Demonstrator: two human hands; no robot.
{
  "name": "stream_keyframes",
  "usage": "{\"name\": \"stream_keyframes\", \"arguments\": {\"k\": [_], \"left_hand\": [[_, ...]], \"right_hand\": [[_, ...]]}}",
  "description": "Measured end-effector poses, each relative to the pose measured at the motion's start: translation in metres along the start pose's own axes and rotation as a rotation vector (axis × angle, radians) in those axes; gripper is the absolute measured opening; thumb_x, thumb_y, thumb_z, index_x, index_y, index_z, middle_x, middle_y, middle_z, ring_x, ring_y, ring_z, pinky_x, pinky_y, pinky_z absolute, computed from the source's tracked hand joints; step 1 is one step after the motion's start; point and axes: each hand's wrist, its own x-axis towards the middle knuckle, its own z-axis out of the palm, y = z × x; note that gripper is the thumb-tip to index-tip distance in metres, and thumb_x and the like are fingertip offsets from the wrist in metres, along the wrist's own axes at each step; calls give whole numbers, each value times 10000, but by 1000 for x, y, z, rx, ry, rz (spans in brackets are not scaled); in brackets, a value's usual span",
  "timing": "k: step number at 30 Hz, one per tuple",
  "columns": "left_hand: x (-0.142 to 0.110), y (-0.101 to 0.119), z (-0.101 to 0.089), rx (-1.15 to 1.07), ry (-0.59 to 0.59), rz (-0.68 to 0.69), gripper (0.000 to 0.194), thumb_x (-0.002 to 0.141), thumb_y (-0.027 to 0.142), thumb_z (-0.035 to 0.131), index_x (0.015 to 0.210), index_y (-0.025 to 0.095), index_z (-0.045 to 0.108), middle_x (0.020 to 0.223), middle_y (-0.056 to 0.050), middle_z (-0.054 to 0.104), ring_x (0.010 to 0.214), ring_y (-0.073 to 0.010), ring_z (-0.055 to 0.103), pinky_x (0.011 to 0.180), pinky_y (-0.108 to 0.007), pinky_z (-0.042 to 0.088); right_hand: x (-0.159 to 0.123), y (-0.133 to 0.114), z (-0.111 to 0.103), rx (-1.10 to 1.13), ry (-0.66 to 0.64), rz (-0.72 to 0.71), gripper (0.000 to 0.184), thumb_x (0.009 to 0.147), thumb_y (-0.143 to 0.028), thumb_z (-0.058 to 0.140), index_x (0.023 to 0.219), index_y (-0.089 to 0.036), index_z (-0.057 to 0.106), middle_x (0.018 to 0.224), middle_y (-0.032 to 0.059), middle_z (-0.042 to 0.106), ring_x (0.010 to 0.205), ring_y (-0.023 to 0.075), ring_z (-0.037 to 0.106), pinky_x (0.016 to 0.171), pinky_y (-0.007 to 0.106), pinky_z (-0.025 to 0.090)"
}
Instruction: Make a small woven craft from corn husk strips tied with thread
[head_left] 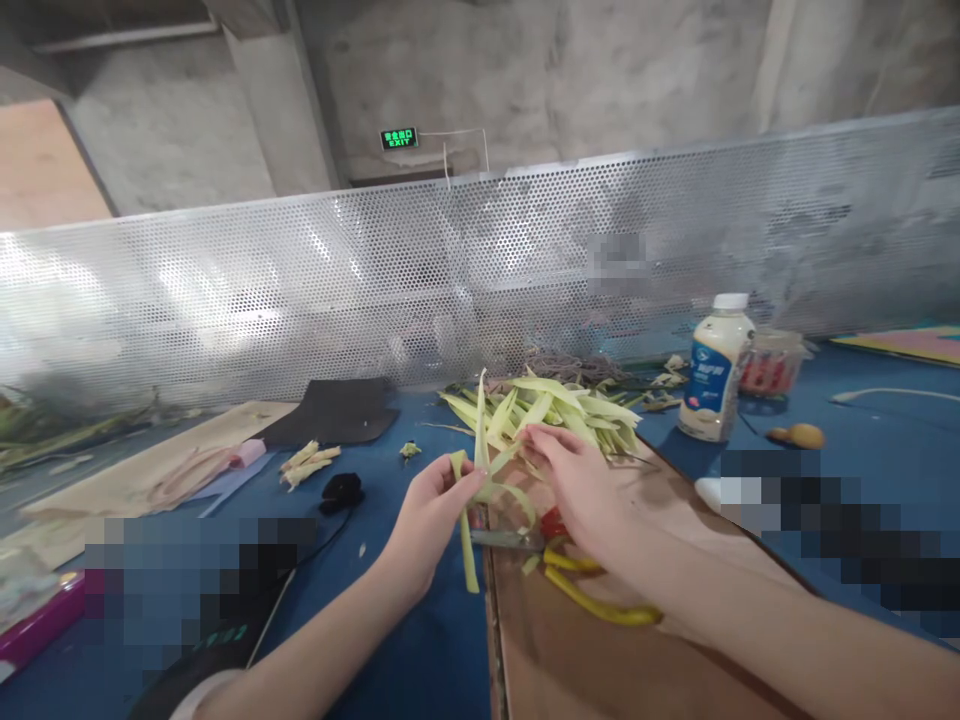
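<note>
Between thumb and fingers, my left hand point(439, 505) pinches pale green strips that look like corn husk point(468, 545); one end points up and another hangs down. My right hand point(574, 480) is closed at its fingertips on a strip running across to the left hand. Behind the hands lies a heap of pale green husk leaves point(555, 400) on a brown board point(585, 660). Scissors with yellow handles point(600, 600) rest on the board below the right hand, their blades point(506, 540) pointing left. A small red thing point(553, 522) is partly hidden by the right hand.
A milk-drink bottle point(712, 370) and a clear tub point(771, 362) stand at the right on the blue table point(405, 640), near a small brown gourd-like object point(799, 436). At left are husk scraps point(307, 463), a black object point(342, 492) and black sheet point(330, 410). A perforated metal screen point(300, 290) rises behind.
</note>
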Motion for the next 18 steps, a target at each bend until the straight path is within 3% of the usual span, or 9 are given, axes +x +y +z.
{"name": "stream_keyframes", "arguments": {"k": [6, 12, 15, 18], "left_hand": [[2, -1, -1, 34, -35, -5, 128, 781, 276, 509, 729, 168, 461, 645, 36, 483, 520, -73, 450, 518, -215, 393], [0, 2, 1, 43, -73, -30, 122, 768, 276, 521, 736, 168, 473, 636, 31, 489, 544, -87, 455, 513, -211, 394], [-1, 3, 2, 50, -50, -26, 126, 759, 279, 533, 730, 167, 481, 630, 35, 483, 541, -82, 439, 503, -198, 384], [0, 2, 1, 50, -10, -1, 135, 757, 288, 536, 723, 167, 487, 630, 39, 478, 546, -78, 433, 509, -190, 380]], "right_hand": [[3, -3, 1, -9, 10, -110, 257, 627, -294, 658, 810, -164, 533, 805, 37, 600, 710, 158, 601, 693, 311, 485], [7, -14, -3, -224, -24, -256, 222, 707, -296, 564, 877, -153, 565, 871, 63, 614, 767, 169, 592, 737, 336, 467], [16, -17, -9, -403, -99, -352, 242, 711, -208, 524, 943, -163, 579, 903, 62, 617, 817, 183, 579, 762, 346, 451], [28, -14, -16, -571, -257, -457, 318, 685, -89, 473, 977, -165, 574, 994, 73, 586, 818, 171, 575, 781, 338, 446]]}}
